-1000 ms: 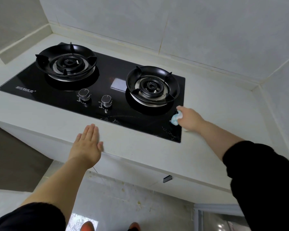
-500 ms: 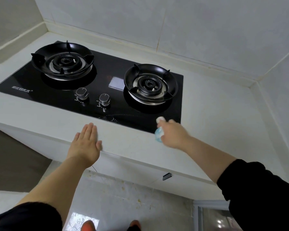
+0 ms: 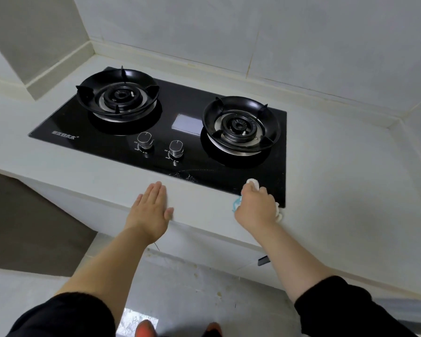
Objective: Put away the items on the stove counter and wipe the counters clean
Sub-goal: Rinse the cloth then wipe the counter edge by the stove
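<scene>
A black glass gas stove (image 3: 185, 100) with two burners is set into the white counter (image 3: 338, 181). My right hand (image 3: 255, 207) grips a white and light-blue cloth (image 3: 252, 183) and presses it on the stove's front right corner, at the edge where glass meets counter. Most of the cloth is hidden under the hand. My left hand (image 3: 151, 210) lies flat, fingers straight, on the counter's front edge, just in front of the stove. Faint smears (image 3: 192, 175) show on the glass between the two hands.
The left burner (image 3: 118, 96) and right burner (image 3: 241, 125) have raised black pan supports. Two knobs (image 3: 161, 144) stand at the stove's front middle. Tiled walls (image 3: 301, 45) close the counter at the back and right. The floor lies below the counter's front edge.
My right hand has swept the cloth from the stove's right edge down along the front right corner and a little back toward the glass. My left hand stayed flat on the counter edge.
</scene>
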`<state>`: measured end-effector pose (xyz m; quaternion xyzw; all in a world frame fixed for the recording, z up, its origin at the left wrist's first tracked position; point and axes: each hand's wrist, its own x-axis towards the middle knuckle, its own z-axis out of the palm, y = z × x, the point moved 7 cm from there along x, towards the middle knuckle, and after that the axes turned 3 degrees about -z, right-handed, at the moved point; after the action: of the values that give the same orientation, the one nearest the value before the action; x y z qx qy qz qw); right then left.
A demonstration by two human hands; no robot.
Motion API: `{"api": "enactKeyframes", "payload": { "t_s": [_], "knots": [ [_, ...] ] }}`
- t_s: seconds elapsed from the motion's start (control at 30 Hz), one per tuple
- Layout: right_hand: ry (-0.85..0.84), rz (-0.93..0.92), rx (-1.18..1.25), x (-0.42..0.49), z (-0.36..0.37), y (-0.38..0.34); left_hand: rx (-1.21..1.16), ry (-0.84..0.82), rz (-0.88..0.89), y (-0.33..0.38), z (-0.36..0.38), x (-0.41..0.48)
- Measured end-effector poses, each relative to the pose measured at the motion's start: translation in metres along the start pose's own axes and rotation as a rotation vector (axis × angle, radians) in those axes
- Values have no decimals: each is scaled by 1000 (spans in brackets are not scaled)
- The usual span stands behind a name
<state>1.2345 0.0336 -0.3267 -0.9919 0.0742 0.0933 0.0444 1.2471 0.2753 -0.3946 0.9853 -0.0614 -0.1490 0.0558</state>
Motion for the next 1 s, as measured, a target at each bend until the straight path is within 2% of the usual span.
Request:
{"api": "enactKeyframes", "payload": {
  "t_s": [0.1, 0.17, 0.23, 0.3, 0.43, 0.5, 0.57, 0.67, 0.7, 0.73, 0.8, 0.9, 0.97, 1.0],
  "knots": [
    [-42, -174, 0, 22, 16, -83, 37, 51, 41, -22, -6, -3],
    [-43, -320, -12, 31, 28, -147, 4, 105, -33, -49, -11, -4],
    [-51, -365, -12, 33, 28, -181, -27, 122, -101, -77, -13, -3],
    [-58, -255, 3, 36, 23, -167, -16, 106, -94, -95, -14, -1],
    [-36, 112, 6, 32, 11, -92, -12, 128, -15, -121, -14, 6],
    [-62, 137, -39, 29, 9, -95, -25, 147, 25, -128, -13, 8],
    [-59, -4, -35, 32, 11, -141, -32, 164, 53, -135, -13, 10],
    [-91, -321, 20, 25, 25, -229, -46, 151, 79, -139, -14, 13],
    [-110, -347, 61, 22, 32, -245, -56, 150, 86, -142, -15, 14],
    [-122, -319, 116, 21, 34, -248, -65, 147, 94, -143, -14, 14],
    [-41, -176, 248, 21, 22, -224, -75, 125, 124, -147, -13, 15],
    [152, 169, 291, 29, -3, -143, -60, 132, 164, -150, -15, 15],
    [112, 437, 308, 37, -8, -87, -41, 135, 171, -153, -16, 14],
    [41, 507, 292, 41, -4, -76, -33, 128, 168, -155, -17, 15]
  ]
}}
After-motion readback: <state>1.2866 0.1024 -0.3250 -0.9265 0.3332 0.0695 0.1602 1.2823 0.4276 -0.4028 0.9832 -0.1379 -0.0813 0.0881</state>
